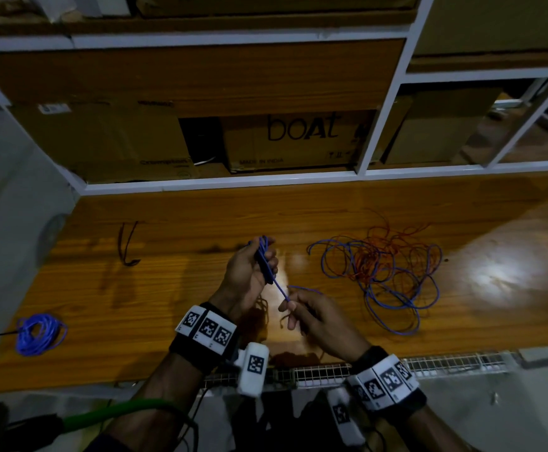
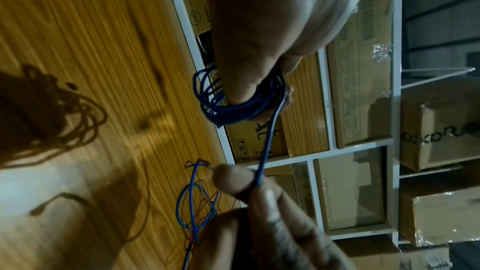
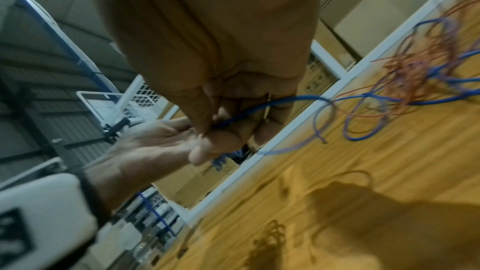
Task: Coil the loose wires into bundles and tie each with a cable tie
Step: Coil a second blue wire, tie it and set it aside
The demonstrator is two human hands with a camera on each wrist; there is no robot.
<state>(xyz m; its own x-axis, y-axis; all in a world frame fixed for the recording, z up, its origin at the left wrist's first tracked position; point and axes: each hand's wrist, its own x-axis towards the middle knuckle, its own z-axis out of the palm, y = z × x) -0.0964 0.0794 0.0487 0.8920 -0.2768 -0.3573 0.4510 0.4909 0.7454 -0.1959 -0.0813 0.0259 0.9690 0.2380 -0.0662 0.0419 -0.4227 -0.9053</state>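
Observation:
My left hand (image 1: 253, 272) grips a small coil of blue wire (image 1: 263, 256) above the middle of the wooden table; in the left wrist view the coil (image 2: 233, 108) loops round the thumb and fingers. A taut length of the same blue wire (image 1: 280, 290) runs down to my right hand (image 1: 305, 313), which pinches it between thumb and finger (image 2: 255, 180) (image 3: 233, 122). Past the pinch, the wire's free part (image 3: 319, 118) trails toward a loose tangle of blue and red wires (image 1: 383, 269) on the table at right. A finished blue bundle (image 1: 39, 334) lies at the left.
The wooden table (image 1: 184, 288) has a dark cable tie (image 1: 127, 246) lying at its back left. Behind it stands a white shelf frame (image 1: 220, 182) holding cardboard boxes (image 1: 295, 141). A wire-mesh tray (image 1: 429, 365) runs along the table's near edge.

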